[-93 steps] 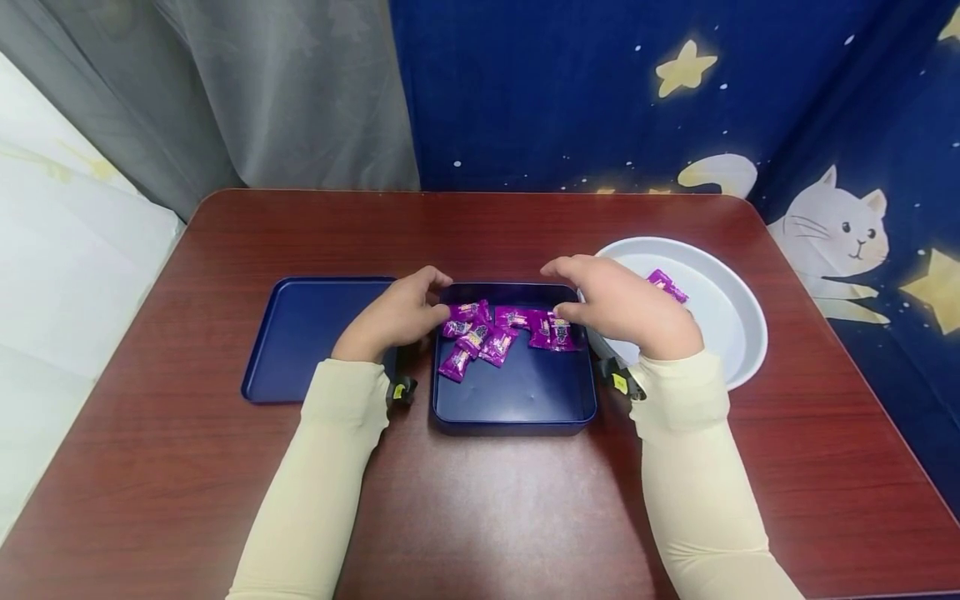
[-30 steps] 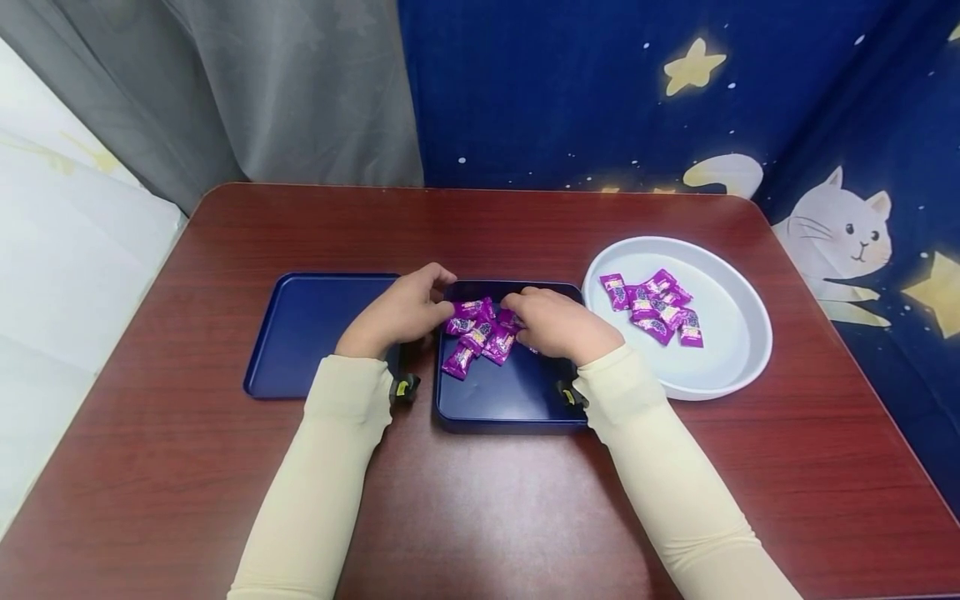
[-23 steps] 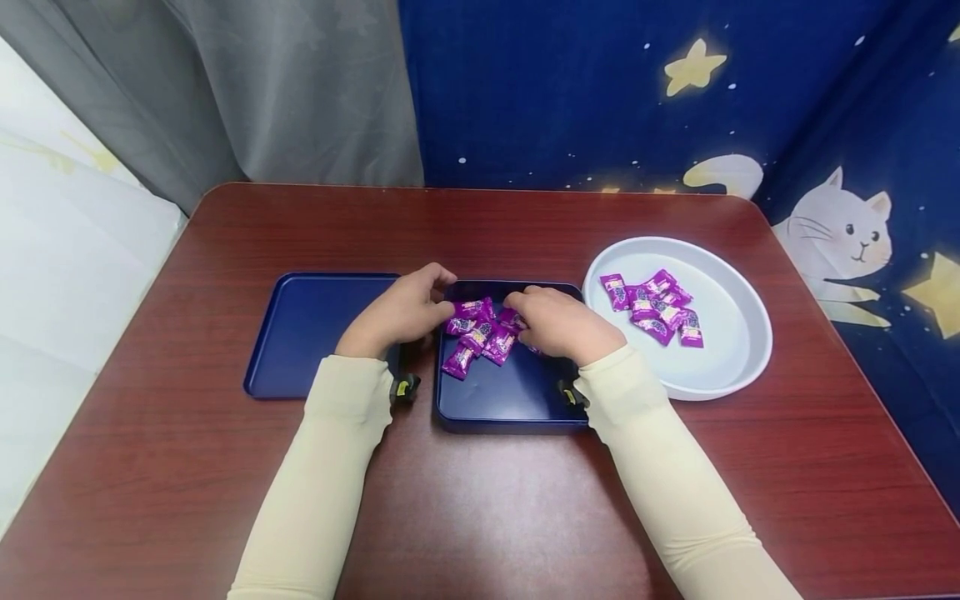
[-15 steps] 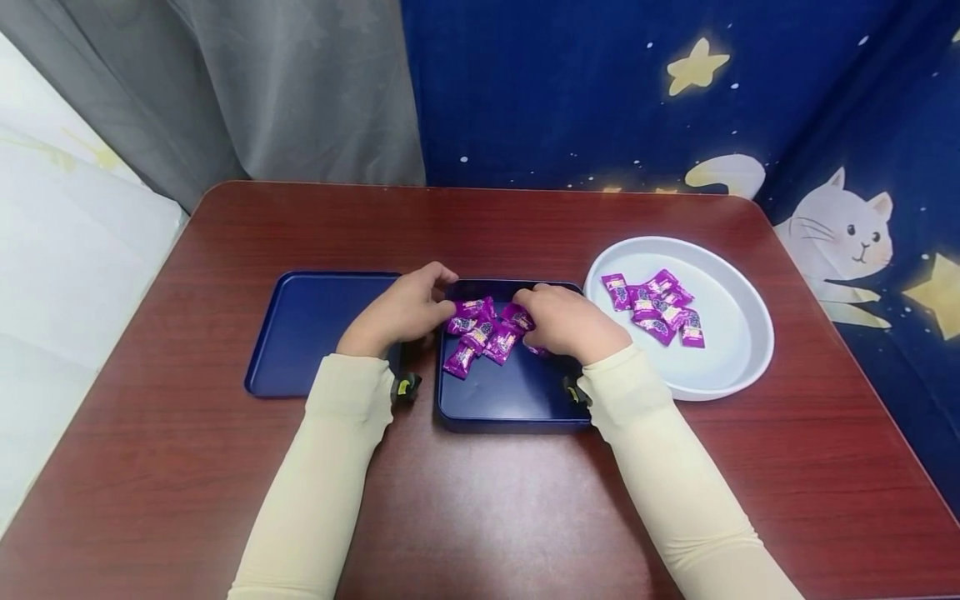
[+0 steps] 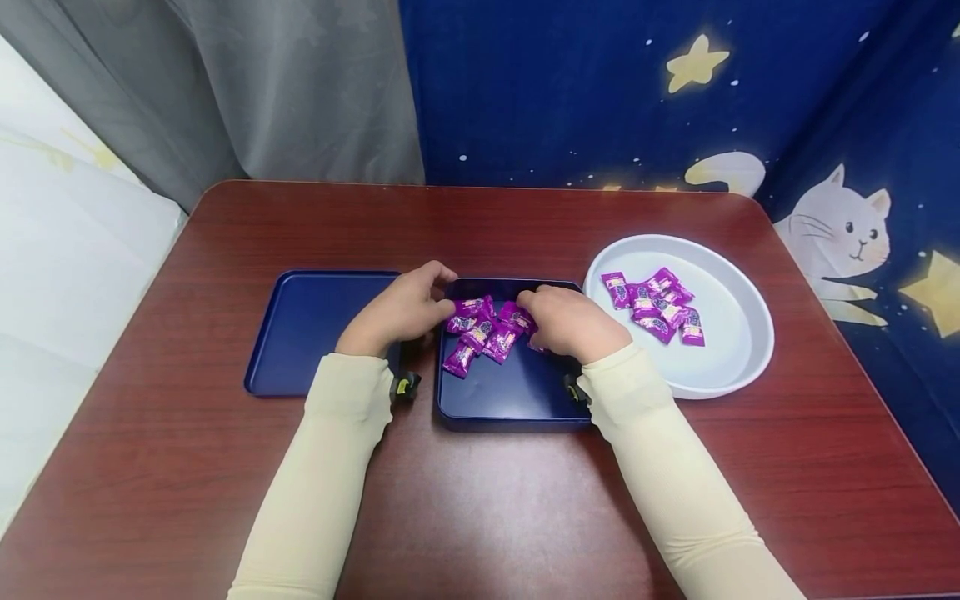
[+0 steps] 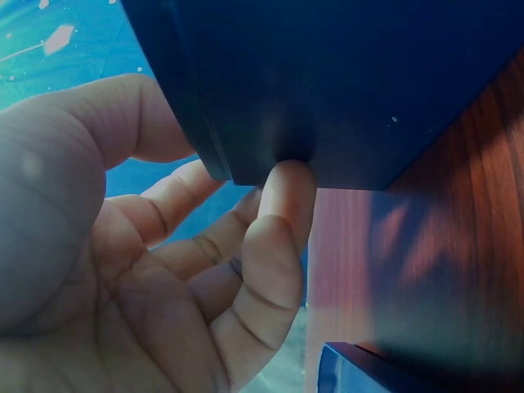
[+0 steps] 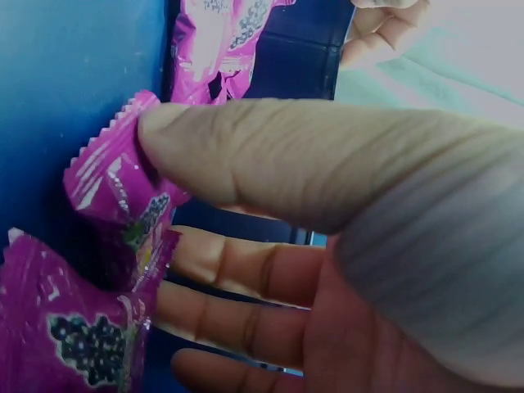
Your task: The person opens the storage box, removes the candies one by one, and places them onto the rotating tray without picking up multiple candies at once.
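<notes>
A shallow dark blue box (image 5: 517, 396) sits mid-table, with several purple wrapped candies (image 5: 477, 335) heaped at its back left. My left hand (image 5: 401, 312) grips the box at its left wall near the back corner; the left wrist view has its thumb at the rim and its curled fingers against the wall. Inside the box, my right hand (image 5: 573, 323) pinches at the candies toward the right. Seen from the right wrist, the thumb presses on a purple candy (image 7: 115, 172) with the fingers opposite; a second candy (image 7: 82, 327) lies close by. The hand partly hides the candies under it.
A round white plate (image 5: 731, 358) with several of the same purple candies stands at the right, close to the box. Left of the box lies a flat dark blue lid (image 5: 307, 333). The reddish wooden table ends at curtains behind.
The right hand has moved from the box's right edge, beside the plate, leftward into the box, then slightly back right. More candies on the plate show now. The left hand stays in place.
</notes>
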A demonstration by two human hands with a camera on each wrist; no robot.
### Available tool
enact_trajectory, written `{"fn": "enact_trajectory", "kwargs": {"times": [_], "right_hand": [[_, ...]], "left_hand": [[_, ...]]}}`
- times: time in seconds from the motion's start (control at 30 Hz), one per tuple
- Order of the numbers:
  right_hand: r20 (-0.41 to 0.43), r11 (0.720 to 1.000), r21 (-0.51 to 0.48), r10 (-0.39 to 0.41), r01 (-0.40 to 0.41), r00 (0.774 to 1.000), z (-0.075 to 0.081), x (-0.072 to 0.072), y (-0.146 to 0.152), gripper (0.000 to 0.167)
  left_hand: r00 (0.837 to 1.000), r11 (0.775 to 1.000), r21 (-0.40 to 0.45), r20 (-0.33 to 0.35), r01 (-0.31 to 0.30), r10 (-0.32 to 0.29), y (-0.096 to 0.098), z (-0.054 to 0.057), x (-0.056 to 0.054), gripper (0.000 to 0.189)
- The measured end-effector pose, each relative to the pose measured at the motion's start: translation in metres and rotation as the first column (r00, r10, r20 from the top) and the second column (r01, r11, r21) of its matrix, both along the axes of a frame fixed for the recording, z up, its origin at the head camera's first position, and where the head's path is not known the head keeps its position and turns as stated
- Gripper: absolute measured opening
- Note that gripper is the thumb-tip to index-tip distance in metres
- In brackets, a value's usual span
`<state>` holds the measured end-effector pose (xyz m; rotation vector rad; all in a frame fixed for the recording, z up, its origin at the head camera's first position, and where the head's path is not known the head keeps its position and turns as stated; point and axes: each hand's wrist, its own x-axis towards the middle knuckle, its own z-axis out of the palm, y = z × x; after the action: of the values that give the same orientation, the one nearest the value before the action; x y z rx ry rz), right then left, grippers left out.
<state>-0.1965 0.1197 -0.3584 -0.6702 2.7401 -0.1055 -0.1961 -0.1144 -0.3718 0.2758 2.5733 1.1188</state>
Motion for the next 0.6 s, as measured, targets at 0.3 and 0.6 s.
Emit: {"fn": "enact_trajectory", "kwargs": {"times": [0.3,0.6], "right_hand": [[0.017,1.0,-0.023,-0.017,0.017,1.0,-0.0001,0.0004,0.0005,0.048],[0.008,0.998,-0.057,-0.029,0.029,1.0,0.0019,-0.0007,0.0011,0.046]], "left_hand": [[1.0,1.0,0.0,-0.007,-0.001,0.001,0.0002,0.0001,-0.0001,0.043],[1.0,1.0,-0.007,-0.014,-0.001,0.001,0.0007,0.0,0.0001,0.043]]}}
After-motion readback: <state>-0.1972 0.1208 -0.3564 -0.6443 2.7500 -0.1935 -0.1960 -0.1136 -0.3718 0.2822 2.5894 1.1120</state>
